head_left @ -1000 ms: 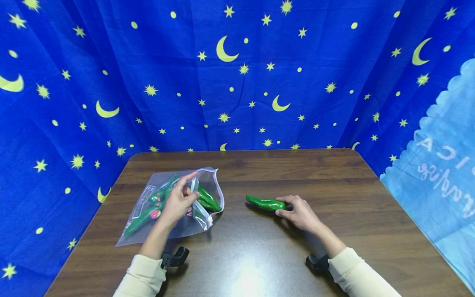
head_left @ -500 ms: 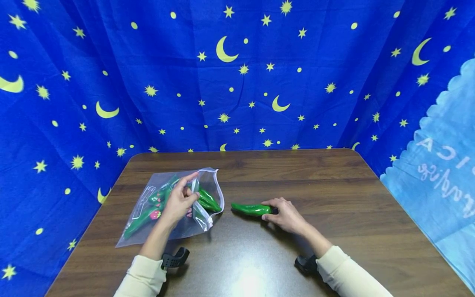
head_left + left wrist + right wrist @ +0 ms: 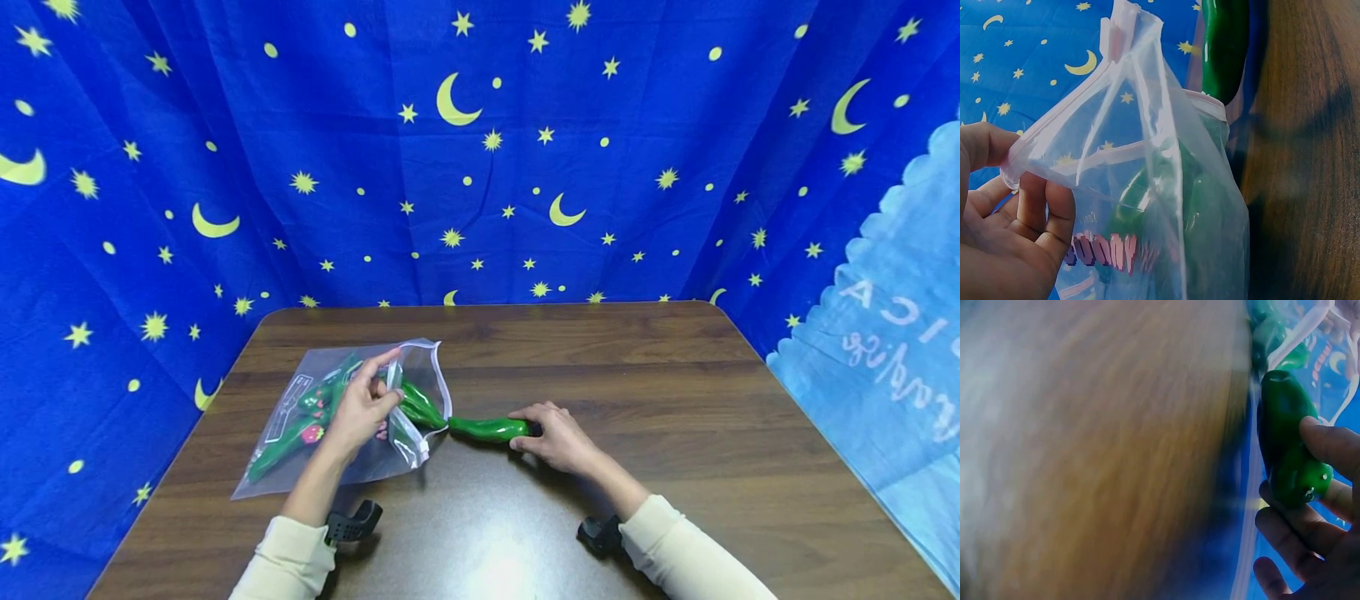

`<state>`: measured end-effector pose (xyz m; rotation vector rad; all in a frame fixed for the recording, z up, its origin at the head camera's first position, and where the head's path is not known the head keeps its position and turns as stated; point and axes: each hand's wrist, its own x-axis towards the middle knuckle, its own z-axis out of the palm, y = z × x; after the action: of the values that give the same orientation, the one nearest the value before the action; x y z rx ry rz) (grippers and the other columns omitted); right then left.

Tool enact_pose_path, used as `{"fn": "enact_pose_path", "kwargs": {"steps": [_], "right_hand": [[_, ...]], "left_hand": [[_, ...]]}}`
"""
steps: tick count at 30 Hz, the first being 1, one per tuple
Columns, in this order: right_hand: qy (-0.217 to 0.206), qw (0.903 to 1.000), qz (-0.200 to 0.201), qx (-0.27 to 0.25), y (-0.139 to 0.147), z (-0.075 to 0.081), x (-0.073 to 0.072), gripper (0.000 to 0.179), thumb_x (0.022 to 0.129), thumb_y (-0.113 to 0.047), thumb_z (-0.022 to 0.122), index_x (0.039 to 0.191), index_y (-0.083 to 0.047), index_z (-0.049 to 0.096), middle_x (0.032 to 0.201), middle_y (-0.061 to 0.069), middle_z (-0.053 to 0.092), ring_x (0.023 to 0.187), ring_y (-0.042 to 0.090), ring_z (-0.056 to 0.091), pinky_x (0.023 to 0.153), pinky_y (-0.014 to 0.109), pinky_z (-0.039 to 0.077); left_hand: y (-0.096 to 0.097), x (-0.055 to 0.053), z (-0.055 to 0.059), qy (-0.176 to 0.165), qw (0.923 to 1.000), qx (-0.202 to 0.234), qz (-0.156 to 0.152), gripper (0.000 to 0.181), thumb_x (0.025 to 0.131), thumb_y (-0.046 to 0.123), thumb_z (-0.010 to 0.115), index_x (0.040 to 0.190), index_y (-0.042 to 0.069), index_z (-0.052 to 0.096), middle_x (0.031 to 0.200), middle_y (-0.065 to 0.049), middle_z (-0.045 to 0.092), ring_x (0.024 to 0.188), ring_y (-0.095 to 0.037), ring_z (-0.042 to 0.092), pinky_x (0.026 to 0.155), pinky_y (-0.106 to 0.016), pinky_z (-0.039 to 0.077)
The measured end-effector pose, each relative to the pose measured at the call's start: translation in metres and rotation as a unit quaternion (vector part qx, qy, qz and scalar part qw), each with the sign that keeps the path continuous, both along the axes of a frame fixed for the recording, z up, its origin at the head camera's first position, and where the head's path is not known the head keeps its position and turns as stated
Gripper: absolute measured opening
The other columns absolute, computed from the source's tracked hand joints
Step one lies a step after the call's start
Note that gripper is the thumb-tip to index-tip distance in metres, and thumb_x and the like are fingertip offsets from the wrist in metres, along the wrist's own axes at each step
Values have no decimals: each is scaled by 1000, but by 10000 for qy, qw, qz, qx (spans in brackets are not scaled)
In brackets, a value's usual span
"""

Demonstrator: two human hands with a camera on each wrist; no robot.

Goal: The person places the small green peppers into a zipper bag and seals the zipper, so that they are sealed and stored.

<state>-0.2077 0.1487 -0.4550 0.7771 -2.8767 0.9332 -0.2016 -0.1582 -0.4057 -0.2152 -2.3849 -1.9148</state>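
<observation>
With thumb and fingers my left hand point(image 3: 365, 408) pinches the upper edge of a clear zip bag point(image 3: 1129, 162), holding its mouth apart toward the right. Inside the bag lie several green peppers, one pepper point(image 3: 420, 406) close to the mouth. Pink print shows on the plastic. My right hand point(image 3: 558, 437) grips another green pepper point(image 3: 487, 429) by its thick end. The thin tip of that pepper points left and meets the bag's mouth in the head view. In the right wrist view the thumb and fingers close round the pepper point(image 3: 1288, 437).
A dark wooden table point(image 3: 600, 350) bears everything. Behind and beside it hangs a blue curtain point(image 3: 510, 167) with yellow stars and moons. A light blue cloth point(image 3: 885, 308) hangs at the right. A black wrist strap point(image 3: 352, 522) sits on the left forearm.
My right hand has carried its pepper left across the table, up to the mouth of the bag. My left hand and the bag have stayed in place.
</observation>
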Motion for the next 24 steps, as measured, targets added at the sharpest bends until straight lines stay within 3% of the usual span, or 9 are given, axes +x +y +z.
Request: {"fn": "enact_pose_path", "kwargs": {"steps": [12, 19, 24], "right_hand": [[131, 9999, 75, -28, -18, 3, 1, 39, 79, -28, 73, 115, -14, 67, 104, 1, 70, 95, 17, 57, 83, 35, 40], [363, 9991, 223, 49, -41, 5, 0, 41, 78, -29, 73, 115, -12, 67, 102, 3, 69, 91, 16, 55, 78, 29, 37], [470, 9988, 125, 6, -56, 5, -2, 42, 78, -31, 73, 115, -12, 67, 100, 4, 69, 89, 15, 54, 74, 27, 35]], "left_hand": [[2, 0, -1, 142, 9999, -83, 52, 63, 82, -7, 57, 141, 9, 41, 62, 4, 44, 47, -3, 39, 36, -17, 32], [3, 1, 1, -57, 9999, -69, -59, 64, 85, -4, 57, 143, 15, 39, 66, 0, 43, 43, -5, 39, 32, -28, 38], [2, 2, 1, -133, 9999, -41, -42, 64, 85, -4, 56, 143, 16, 39, 67, 0, 43, 42, -5, 39, 32, -27, 38]]}}
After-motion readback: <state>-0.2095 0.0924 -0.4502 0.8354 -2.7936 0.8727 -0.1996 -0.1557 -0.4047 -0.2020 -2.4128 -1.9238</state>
